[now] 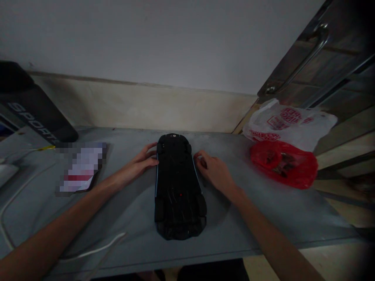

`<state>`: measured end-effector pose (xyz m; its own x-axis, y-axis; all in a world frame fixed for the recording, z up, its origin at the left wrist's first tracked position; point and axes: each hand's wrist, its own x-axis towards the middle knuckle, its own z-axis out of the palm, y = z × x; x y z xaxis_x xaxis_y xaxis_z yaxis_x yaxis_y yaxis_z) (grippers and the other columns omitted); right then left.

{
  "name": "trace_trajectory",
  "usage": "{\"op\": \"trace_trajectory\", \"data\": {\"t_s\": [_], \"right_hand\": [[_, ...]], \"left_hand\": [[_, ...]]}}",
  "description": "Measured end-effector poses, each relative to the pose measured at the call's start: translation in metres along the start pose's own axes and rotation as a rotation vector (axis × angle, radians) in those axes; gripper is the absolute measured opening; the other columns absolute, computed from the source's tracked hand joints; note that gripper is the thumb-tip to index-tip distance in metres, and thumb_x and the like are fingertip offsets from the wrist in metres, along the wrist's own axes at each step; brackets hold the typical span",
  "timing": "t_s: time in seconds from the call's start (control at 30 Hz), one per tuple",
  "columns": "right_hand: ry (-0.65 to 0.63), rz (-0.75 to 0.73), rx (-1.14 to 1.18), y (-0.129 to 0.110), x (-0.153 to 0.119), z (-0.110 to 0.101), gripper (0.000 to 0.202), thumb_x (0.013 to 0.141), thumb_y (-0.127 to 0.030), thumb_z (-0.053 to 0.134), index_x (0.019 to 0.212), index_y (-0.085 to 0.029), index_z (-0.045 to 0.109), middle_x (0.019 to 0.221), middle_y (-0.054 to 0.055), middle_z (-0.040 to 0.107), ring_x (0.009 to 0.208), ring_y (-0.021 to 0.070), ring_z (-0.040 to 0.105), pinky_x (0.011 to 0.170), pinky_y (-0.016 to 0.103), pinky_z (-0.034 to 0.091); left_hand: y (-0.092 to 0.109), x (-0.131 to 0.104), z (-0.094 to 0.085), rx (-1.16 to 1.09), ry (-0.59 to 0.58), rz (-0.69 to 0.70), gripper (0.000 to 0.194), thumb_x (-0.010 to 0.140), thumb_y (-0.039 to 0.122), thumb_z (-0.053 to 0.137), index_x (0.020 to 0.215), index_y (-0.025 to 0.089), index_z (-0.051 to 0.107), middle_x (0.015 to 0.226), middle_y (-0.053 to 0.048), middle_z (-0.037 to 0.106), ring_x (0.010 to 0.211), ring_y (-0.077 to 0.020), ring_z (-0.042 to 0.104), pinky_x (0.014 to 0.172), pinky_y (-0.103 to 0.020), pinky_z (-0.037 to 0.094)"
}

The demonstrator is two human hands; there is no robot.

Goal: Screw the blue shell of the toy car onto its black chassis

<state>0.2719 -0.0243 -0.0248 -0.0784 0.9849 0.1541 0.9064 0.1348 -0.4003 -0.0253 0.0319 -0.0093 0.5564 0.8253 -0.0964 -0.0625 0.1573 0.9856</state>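
A toy car (178, 179) lies upside down on the grey table, its black underside and wheels facing up. A small red dot shows on the underside toward the near end. My left hand (145, 159) rests at the car's left side, fingers stretched out and the tips touching its edge near the far wheel. On the opposite side, my right hand (215, 169) sits close against the car's edge with its fingers curled together. Something small and dark may be between those fingers, but I cannot make it out.
Left of the car are a phone (82, 168) with a blurred screen, a white cable (96, 253) and a dark bottle (43, 109) marked "SPORTS". At the right lie a red plastic bag (287, 164) and a white plastic bag (293, 121). A wall (164, 105) borders the table (234, 238).
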Motion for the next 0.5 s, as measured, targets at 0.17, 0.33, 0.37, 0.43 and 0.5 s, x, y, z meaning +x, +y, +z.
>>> {"op": "trace_trajectory", "data": {"t_s": [0.17,0.33,0.37,0.43,0.5], "right_hand": [[-0.015,-0.014,-0.022,-0.0009,0.0006,-0.0028,0.022,0.104,-0.031,0.043,0.114,-0.025,0.062,0.074,0.000,0.067,0.063,0.0173,0.062,0.060,0.030,0.033],[-0.014,-0.010,-0.019,-0.0033,0.0010,-0.0044,0.021,0.103,-0.030,0.044,0.113,-0.025,0.062,0.075,0.000,0.068,0.066,0.0174,0.064,0.060,0.029,0.034],[-0.012,-0.008,-0.017,-0.0039,0.0009,-0.0044,0.021,0.103,-0.029,0.044,0.113,-0.025,0.062,0.074,0.000,0.067,0.066,0.0175,0.064,0.060,0.029,0.034],[-0.012,-0.007,-0.011,-0.0046,0.0008,-0.0043,0.022,0.104,-0.029,0.043,0.112,-0.025,0.062,0.073,0.000,0.067,0.064,0.0174,0.064,0.060,0.030,0.034],[-0.013,-0.005,-0.012,-0.0045,0.0010,-0.0042,0.021,0.103,-0.029,0.043,0.112,-0.025,0.062,0.073,-0.001,0.066,0.062,0.0171,0.063,0.060,0.030,0.034]], "left_hand": [[0.0027,-0.0011,0.0013,0.015,0.008,0.005,0.072,0.085,0.031,0.073,0.152,0.033,0.045,0.149,-0.007,0.058,0.143,-0.0337,0.048,0.122,-0.052,0.030],[0.0036,-0.0007,0.0015,0.010,0.002,0.007,0.075,0.085,0.032,0.073,0.153,0.031,0.044,0.145,-0.008,0.061,0.141,-0.0346,0.050,0.121,-0.054,0.030],[0.0032,-0.0004,0.0009,0.012,-0.002,0.004,0.075,0.085,0.032,0.073,0.153,0.031,0.043,0.145,-0.008,0.061,0.140,-0.0347,0.050,0.122,-0.054,0.030],[0.0017,0.0001,-0.0010,0.015,-0.005,0.001,0.075,0.085,0.032,0.074,0.154,0.032,0.043,0.147,-0.008,0.060,0.140,-0.0345,0.051,0.122,-0.054,0.029],[-0.0005,0.0008,-0.0034,0.009,-0.014,-0.001,0.075,0.086,0.033,0.074,0.154,0.033,0.043,0.148,-0.008,0.059,0.140,-0.0341,0.051,0.122,-0.053,0.031]]}}
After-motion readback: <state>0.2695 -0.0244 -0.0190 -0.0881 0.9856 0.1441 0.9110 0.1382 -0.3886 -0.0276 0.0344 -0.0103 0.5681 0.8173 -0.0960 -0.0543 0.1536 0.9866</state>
